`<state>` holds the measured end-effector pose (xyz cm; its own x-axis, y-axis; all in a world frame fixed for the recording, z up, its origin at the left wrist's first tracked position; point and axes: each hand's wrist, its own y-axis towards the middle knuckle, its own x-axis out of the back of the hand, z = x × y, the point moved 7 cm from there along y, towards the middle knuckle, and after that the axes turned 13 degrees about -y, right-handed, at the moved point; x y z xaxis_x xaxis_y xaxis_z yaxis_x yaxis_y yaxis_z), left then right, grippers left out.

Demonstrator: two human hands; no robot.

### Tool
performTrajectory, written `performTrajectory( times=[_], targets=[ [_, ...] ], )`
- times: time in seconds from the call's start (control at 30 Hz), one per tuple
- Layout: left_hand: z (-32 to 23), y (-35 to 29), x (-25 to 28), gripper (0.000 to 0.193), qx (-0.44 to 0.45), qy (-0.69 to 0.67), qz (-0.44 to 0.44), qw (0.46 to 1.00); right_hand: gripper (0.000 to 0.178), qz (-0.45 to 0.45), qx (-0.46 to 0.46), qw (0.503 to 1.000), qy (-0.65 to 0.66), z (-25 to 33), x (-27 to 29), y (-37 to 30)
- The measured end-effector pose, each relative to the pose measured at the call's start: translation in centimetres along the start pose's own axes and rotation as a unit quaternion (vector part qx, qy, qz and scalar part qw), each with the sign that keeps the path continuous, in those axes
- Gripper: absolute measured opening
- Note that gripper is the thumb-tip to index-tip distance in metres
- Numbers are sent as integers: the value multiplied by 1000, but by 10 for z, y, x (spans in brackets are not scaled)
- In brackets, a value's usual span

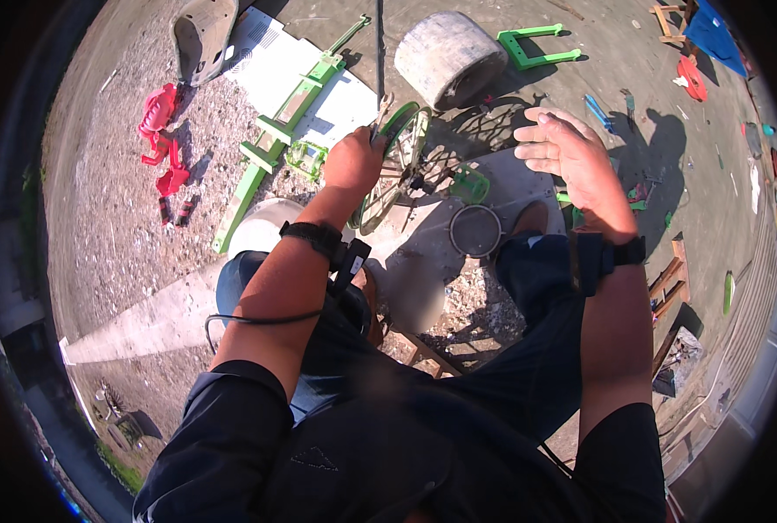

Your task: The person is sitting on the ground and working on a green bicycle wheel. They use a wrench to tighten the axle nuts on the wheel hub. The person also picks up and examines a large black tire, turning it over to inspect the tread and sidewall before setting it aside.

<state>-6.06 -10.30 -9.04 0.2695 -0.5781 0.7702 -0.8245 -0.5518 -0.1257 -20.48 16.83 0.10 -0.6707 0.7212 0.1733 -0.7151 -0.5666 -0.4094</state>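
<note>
My left hand is closed at the near-left side of a spoked wheel with a green rim, its fingers against the rim. A slim pale piece juts up beyond those fingers; its kind is unclear. The wheel stands tilted, its spokes throwing a shadow on the ground. To the right, my right hand is raised in the air, fingers stretched out and holding nothing. Between my feet and the wheel lie a green plastic basket-like part and a round dark-topped container.
A long green metal frame lies left over a white board. Ahead stands a pale cylindrical drum, beside a green bracket. Red plastic parts lie on gravel at left. Wooden pieces are at right.
</note>
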Motion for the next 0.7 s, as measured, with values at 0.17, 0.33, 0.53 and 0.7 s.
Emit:
performTrajectory(
  times=[0.17,0.33,0.53,0.7],
  targets=[
    [11,4,6,37,-1,12,-20,1000,42,5,2,1000,-1,-1,-2,2],
    [14,7,9,39,16,-17,-43,999,42,8,5,1000,1,-3,0,4],
    [22,11,14,40,50,-27,-50,997,34,-1,4,1000,14,-3,2,5],
    [21,12,26,38,49,-53,-85,994,36,-8,9,1000,16,-3,5,5]
  ],
)
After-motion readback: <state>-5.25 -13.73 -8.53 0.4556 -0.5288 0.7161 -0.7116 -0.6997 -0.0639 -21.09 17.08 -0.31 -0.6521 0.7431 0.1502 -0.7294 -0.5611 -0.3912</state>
